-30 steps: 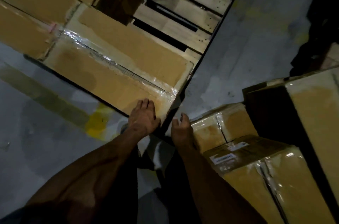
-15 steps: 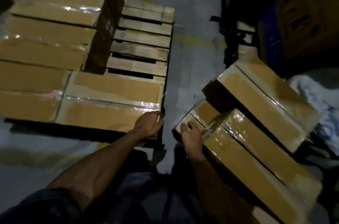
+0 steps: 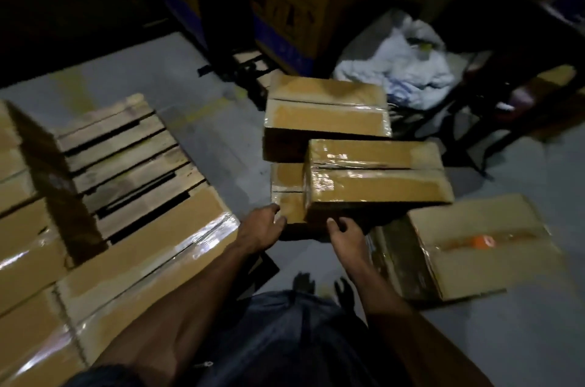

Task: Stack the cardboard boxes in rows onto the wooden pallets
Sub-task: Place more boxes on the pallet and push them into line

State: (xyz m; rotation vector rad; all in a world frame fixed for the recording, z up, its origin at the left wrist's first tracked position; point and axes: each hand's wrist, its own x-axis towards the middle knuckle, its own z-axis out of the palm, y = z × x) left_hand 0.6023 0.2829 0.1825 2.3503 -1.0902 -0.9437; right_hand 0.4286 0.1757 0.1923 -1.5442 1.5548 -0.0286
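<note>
Boxes (image 3: 139, 263) are already laid in a row on the pallet (image 3: 126, 146); slats remain bare. The top box (image 3: 376, 180) of the floor pile is gripped by the right hand (image 3: 346, 236) at its near edge; the left hand (image 3: 262, 225) is curled against the lower box (image 3: 286, 193). Three more await stacking.

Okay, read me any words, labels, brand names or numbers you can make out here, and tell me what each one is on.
Nothing here reads clearly.
Tall brown carton with a blue band, at the back: large dark print on its side, too blurred and dim to read.
Flat brown cardboard box on the floor at the right: an orange mark on top, no legible text.
Taped brown cardboard boxes on the wooden pallet and in the pile: no print visible.
</note>
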